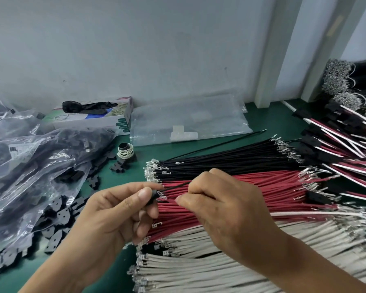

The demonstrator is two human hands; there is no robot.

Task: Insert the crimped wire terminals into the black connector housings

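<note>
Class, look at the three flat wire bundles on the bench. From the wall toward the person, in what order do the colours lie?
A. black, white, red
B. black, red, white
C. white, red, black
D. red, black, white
B: the black wires lie nearest the wall, the red wires in the middle, and the white wires nearest the person.

Left hand (118, 210) fingers curled and pinching, right hand (224, 206) fingers pinched together

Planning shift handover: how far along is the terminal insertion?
Done: a stack of finished harnesses at far right. In hand: left hand holds a black housing; right hand pinches a black wire and a red one at it. Left: big black, red, white bundles, bagged housings.
</note>
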